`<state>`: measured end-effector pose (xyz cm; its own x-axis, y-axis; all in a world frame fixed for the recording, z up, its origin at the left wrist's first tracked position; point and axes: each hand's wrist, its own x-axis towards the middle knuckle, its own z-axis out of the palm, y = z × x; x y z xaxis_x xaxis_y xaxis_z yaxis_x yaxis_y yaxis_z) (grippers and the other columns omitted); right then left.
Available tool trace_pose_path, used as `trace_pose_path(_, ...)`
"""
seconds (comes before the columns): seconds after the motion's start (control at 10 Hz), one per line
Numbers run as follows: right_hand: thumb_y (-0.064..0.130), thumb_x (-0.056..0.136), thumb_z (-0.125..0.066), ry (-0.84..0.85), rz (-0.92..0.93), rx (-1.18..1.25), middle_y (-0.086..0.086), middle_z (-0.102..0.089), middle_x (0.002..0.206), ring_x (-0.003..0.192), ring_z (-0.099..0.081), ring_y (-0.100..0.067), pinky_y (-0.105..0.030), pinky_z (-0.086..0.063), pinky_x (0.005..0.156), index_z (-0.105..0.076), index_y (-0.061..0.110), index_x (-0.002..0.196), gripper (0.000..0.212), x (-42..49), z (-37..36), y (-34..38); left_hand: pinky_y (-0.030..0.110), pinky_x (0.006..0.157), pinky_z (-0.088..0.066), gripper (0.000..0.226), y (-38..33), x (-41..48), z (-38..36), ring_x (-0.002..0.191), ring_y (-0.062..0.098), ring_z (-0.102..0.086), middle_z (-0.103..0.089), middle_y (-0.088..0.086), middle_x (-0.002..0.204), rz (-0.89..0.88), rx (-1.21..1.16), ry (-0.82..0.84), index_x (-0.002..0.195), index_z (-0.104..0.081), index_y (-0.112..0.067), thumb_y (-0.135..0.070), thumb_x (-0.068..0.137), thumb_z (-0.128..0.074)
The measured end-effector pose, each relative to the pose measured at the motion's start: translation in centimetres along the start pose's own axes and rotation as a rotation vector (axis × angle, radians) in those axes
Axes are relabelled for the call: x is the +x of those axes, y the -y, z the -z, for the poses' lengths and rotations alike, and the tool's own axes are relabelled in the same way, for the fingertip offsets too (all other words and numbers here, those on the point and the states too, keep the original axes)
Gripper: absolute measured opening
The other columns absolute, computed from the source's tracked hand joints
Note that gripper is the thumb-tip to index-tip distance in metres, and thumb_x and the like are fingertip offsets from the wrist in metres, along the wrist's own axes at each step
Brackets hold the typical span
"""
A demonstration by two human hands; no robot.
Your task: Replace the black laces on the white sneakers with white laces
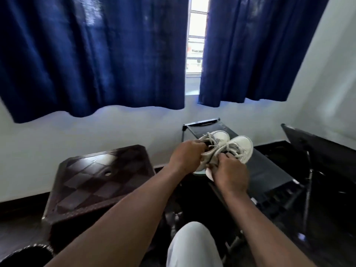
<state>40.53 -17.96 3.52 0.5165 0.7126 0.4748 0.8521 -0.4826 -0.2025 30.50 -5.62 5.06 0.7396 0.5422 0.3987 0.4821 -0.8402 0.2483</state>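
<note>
Two white sneakers stand side by side on a black folding table point(269, 170), toes pointing away from me. The left sneaker point(219, 136) and the right sneaker point(241, 147) both carry light, off-white laces point(213, 149) bunched over their tongues. My left hand point(185, 156) grips the near part of the left sneaker, fingers curled at the laces. My right hand point(230, 174) pinches the laces near the right sneaker's heel. The heels are hidden behind my hands. No black lace is plainly visible.
A dark brown checker-patterned plastic stool point(100, 182) stands to the left. A black folded frame point(317, 151) leans at the right. Blue curtains point(92, 54) hang over the window behind. My knee in light trousers point(192, 245) is at the bottom.
</note>
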Motion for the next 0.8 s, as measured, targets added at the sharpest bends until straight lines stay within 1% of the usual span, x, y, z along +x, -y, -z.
trace_pose_path(0.1, 0.043, 0.085, -0.076, 0.001, -0.126, -0.026, -0.003, -0.071, 0.106, 0.094, -0.071, -0.034, -0.038, -0.053, 0.068, -0.070, 0.017, 0.099, 0.030, 0.8, -0.3, -4.0, 0.038, 0.081, -0.056, 0.025, -2.5, 4.1, -3.3, 0.106, 0.030, -0.070, -0.072, -0.001, 0.119, -0.086, -0.014, 0.052, 0.111, -0.075, -0.024, -0.020, 0.088, -0.069)
trace_pose_path(0.2, 0.041, 0.085, -0.077, 0.013, -0.211, -0.045, -0.004, -0.073, 0.103, 0.092, -0.072, -0.035, -0.038, -0.053, 0.068, -0.071, 0.018, 0.098, 0.027, 1.4, -1.3, -6.9, 0.037, 0.081, -0.054, 0.024, -4.4, 6.8, -6.4, 0.105, 0.030, -0.069, -0.071, -0.001, 0.116, -0.134, -0.032, 0.090, 0.110, -0.074, -0.021, -0.019, 0.087, -0.070)
trace_pose_path(0.3, 0.039, 0.083, -0.079, 0.026, -0.251, -0.031, -0.005, -0.073, 0.098, 0.088, -0.072, -0.036, -0.037, -0.052, 0.067, -0.071, 0.017, 0.094, 0.026, 2.1, -2.8, -8.4, 0.034, 0.078, -0.049, 0.023, -4.8, 8.3, -8.5, 0.105, 0.028, -0.068, -0.070, -0.002, 0.114, -0.141, -0.036, 0.102, 0.111, -0.074, -0.022, -0.021, 0.089, -0.070)
trace_pose_path(0.4, 0.034, 0.083, -0.077, 0.023, -0.261, 0.025, -0.009, -0.072, 0.095, 0.087, -0.071, -0.038, -0.040, -0.052, 0.067, -0.071, 0.014, 0.092, 0.022, 2.6, -4.4, -8.9, 0.033, 0.074, -0.045, 0.019, -4.1, 8.9, -9.9, 0.103, 0.028, -0.067, -0.070, -0.001, 0.112, -0.124, -0.080, 0.112, 0.108, -0.073, -0.020, -0.022, 0.089, -0.069)
trace_pose_path(0.5, 0.029, 0.084, -0.073, 0.009, -0.280, 0.059, -0.008, -0.071, 0.095, 0.089, -0.069, -0.039, -0.040, -0.050, 0.069, -0.073, 0.015, 0.094, 0.018, 3.1, -5.3, -8.9, 0.032, 0.073, -0.036, 0.022, -3.3, 9.0, -10.5, 0.105, 0.030, -0.065, -0.069, 0.001, 0.114, -0.081, -0.111, 0.127, 0.111, -0.070, -0.019, -0.018, 0.089, -0.068)
trace_pose_path(0.6, 0.030, 0.087, -0.070, 0.017, -0.295, 0.105, -0.011, -0.071, 0.097, 0.090, -0.068, -0.041, -0.042, -0.051, 0.073, -0.072, 0.012, 0.096, 0.019, 3.4, -5.3, -8.7, 0.035, 0.077, -0.042, 0.031, -3.3, 8.9, -10.1, 0.108, 0.031, -0.064, -0.068, 0.001, 0.120, -0.079, -0.111, 0.133, 0.118, -0.068, -0.019, -0.013, 0.088, -0.066)
trace_pose_path(0.7, 0.033, 0.090, -0.068, 0.007, -0.280, 0.158, -0.010, -0.070, 0.104, 0.094, -0.068, -0.041, -0.042, -0.051, 0.076, -0.069, 0.011, 0.099, 0.023, 2.8, -4.7, -8.4, 0.037, 0.087, -0.051, 0.045, -3.4, 7.5, -9.6, 0.115, 0.031, -0.066, -0.063, -0.003, 0.139, -0.081, -0.142, 0.084, 0.128, -0.066, -0.022, -0.007, 0.086, -0.066)
trace_pose_path(0.8, 0.028, 0.089, -0.072, -0.115, -0.234, 0.121, -0.009, -0.063, 0.123, 0.093, -0.068, -0.039, -0.038, -0.048, 0.066, -0.065, 0.012, 0.110, 0.027, 1.2, -4.0, -7.7, 0.039, 0.084, -0.055, 0.054, -3.1, 5.6, -9.1, 0.112, 0.032, -0.067, -0.060, -0.005, 0.142, -0.021, -0.179, 0.035, 0.134, -0.060, -0.026, -0.007, 0.084, -0.069)
